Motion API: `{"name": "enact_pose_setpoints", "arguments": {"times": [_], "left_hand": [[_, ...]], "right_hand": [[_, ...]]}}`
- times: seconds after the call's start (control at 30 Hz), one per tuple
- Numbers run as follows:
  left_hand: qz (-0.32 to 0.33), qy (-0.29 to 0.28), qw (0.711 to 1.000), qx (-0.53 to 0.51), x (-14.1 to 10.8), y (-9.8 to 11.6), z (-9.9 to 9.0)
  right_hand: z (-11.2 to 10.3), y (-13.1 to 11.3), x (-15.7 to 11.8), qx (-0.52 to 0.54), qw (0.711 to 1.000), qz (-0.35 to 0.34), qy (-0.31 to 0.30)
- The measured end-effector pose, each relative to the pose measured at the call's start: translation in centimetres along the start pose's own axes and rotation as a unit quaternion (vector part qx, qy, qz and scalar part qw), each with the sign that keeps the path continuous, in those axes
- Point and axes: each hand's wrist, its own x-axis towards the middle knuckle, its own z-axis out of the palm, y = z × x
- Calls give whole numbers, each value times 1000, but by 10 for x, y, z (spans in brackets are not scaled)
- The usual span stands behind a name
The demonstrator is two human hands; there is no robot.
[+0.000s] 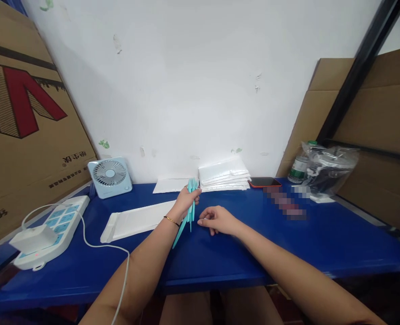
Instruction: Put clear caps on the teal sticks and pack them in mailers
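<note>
A bundle of thin, flat turquoise strips [191,210] is gripped in my left hand [187,197], above the blue table. The strips fan out below the fist, one long one slanting toward the table's front edge; their exact kind is not clear. My right hand [218,220] hovers just right of the bundle, apart from it. Its fingers are loosely bent and somewhat spread, with nothing visible in them. A long white packet [135,221] lies flat, partly behind my left forearm. Behind my hands sits a stack of white padded envelopes [224,174], with another flat white envelope [171,185] beside it.
To the left stand a small blue fan [110,177] and a white power strip [74,212] with a plugged-in charger [34,239]; its cable crosses my left arm. A phone [265,182], a bottle [298,169] and a clear plastic bag [328,167] are at the right. Cardboard flanks the table.
</note>
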Motion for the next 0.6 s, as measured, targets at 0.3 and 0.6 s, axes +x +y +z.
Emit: {"name": "enact_pose_setpoints", "arguments": {"times": [0.3, 0.6], "left_hand": [[46, 152, 980, -123, 11, 4, -11], [23, 108, 981, -157, 9, 1, -6]], "right_hand": [[34, -8, 13, 281, 944, 124, -117], [-49, -4, 0, 247, 968, 3, 50]]}}
